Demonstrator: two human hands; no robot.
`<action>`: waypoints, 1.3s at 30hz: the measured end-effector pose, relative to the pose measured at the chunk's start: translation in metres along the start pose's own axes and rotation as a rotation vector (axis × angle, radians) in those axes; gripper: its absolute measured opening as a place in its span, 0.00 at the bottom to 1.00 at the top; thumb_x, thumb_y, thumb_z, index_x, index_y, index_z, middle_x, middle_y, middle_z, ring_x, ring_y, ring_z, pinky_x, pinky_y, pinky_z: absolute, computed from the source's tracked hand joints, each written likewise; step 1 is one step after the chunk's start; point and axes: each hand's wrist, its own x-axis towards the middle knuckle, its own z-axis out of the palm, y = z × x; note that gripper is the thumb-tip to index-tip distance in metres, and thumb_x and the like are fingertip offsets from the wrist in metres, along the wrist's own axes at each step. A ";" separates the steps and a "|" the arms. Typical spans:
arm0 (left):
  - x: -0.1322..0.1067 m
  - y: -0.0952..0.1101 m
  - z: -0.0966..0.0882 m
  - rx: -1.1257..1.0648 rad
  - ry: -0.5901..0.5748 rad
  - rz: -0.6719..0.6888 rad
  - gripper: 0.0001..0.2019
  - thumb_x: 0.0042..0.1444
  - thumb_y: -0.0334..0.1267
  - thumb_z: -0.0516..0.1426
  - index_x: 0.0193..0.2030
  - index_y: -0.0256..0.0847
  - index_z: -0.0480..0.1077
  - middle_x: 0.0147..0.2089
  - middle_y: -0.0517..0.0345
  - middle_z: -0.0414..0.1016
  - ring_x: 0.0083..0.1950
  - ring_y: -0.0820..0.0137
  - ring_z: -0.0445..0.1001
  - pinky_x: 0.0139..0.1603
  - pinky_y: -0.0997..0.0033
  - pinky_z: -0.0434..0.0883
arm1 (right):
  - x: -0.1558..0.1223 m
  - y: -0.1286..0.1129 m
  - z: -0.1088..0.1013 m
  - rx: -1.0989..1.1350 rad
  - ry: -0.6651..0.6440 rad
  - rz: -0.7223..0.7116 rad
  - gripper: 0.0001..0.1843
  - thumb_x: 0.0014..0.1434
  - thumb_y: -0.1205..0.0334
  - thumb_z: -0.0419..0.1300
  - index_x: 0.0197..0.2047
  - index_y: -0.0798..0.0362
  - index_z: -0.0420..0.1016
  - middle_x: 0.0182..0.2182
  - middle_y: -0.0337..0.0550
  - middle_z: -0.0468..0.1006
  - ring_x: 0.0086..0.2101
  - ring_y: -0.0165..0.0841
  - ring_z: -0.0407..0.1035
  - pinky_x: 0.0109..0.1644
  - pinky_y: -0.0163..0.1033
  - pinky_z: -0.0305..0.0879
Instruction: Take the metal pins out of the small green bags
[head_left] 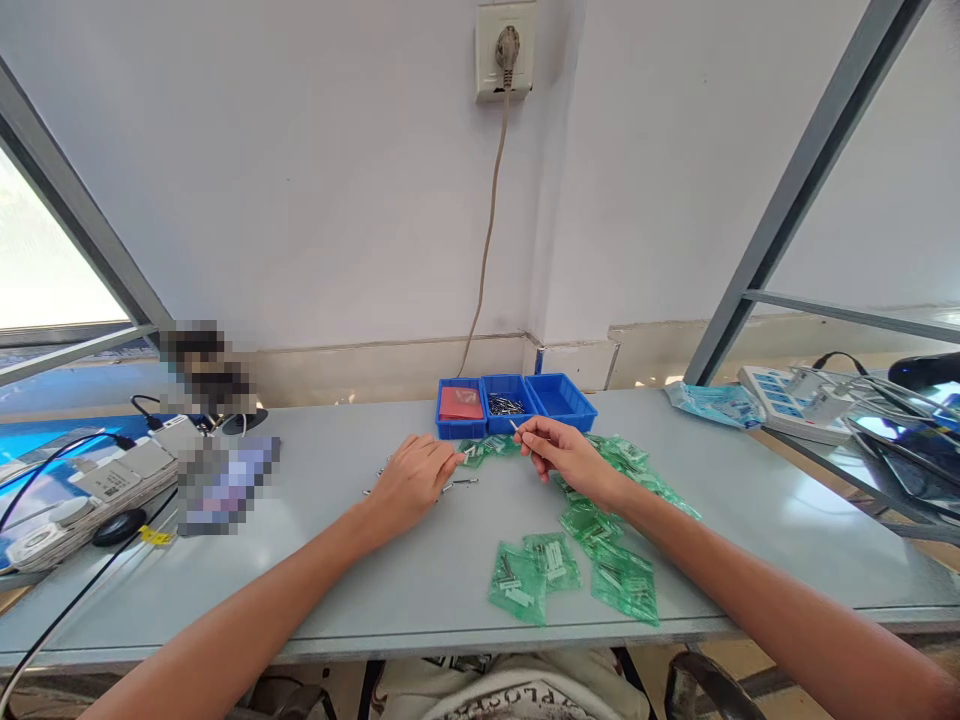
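My right hand (559,455) is closed in a pinch on a small metal pin (514,426), held just in front of the blue bins. My left hand (412,482) lies palm down on the table with its fingers stretched toward a small green bag (472,453); the undersides of those fingers are hidden. Several loose metal pins (465,482) lie around the left hand. Below and beside my right forearm spreads a heap of green plastic bags (592,520) with small metal and white pieces inside. Two more such bags (517,582) rest near the front edge.
Three joined blue bins (562,402) stand at the back: red packets (460,403) on the left, metal pins (505,405) in the middle. Power strips and cables (112,480) crowd the left side. At right are a blue packet (716,404) and another power strip (787,400).
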 end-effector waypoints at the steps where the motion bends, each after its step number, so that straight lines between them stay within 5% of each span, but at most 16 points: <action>1: 0.000 0.001 0.000 -0.003 -0.002 -0.014 0.20 0.78 0.40 0.43 0.32 0.42 0.62 0.30 0.58 0.67 0.33 0.65 0.63 0.39 0.64 0.59 | 0.000 0.000 0.000 0.002 -0.001 -0.001 0.20 0.65 0.40 0.62 0.42 0.50 0.75 0.34 0.38 0.72 0.26 0.28 0.63 0.30 0.36 0.67; 9: 0.001 0.005 -0.003 -0.071 -0.037 -0.097 0.18 0.77 0.37 0.41 0.34 0.43 0.60 0.31 0.58 0.65 0.34 0.64 0.61 0.39 0.63 0.62 | 0.002 0.003 -0.001 0.020 0.015 -0.005 0.21 0.64 0.39 0.63 0.42 0.50 0.75 0.35 0.38 0.73 0.26 0.28 0.63 0.29 0.36 0.67; 27: 0.002 -0.002 -0.003 -0.087 -0.009 -0.012 0.15 0.76 0.42 0.50 0.42 0.40 0.73 0.41 0.54 0.75 0.43 0.64 0.68 0.48 0.62 0.66 | 0.001 0.000 -0.001 0.017 0.033 -0.006 0.21 0.64 0.39 0.63 0.41 0.49 0.75 0.34 0.38 0.73 0.26 0.28 0.63 0.29 0.36 0.67; 39: 0.000 -0.002 -0.001 -0.057 -0.034 -0.028 0.19 0.78 0.45 0.44 0.43 0.42 0.72 0.36 0.57 0.79 0.35 0.68 0.72 0.45 0.64 0.63 | 0.000 0.000 -0.002 0.028 0.040 0.016 0.20 0.63 0.39 0.63 0.43 0.49 0.76 0.34 0.38 0.73 0.26 0.28 0.63 0.30 0.37 0.68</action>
